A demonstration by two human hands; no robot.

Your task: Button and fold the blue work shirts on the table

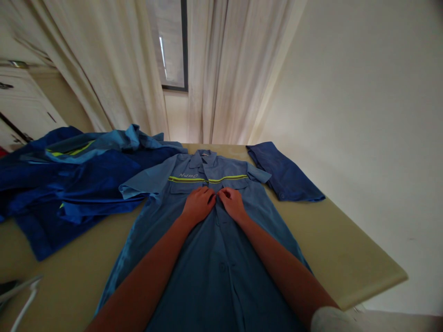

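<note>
A blue short-sleeved work shirt (194, 272) lies face up in front of me, its collar at the far end. Yellow-green stripes cross its chest, with lettering above the left one. My left hand (200, 203) rests on the front opening just below the chest pockets, fingers curled onto the cloth. Close beside it, my right hand (232, 201) pinches the placket edge with thumb and fingertips. Whatever button is between the fingertips is too small to make out. Further down, a button and buttonholes show along the unfastened lower front.
Rumpled dark and light blue garments (79, 180) are heaped on the left. Folded navy trousers (284, 173) lie at the far right of the beige table (332, 249). A white wire-like object (26, 295) is at lower left. Curtains (242, 69) and a wall stand behind.
</note>
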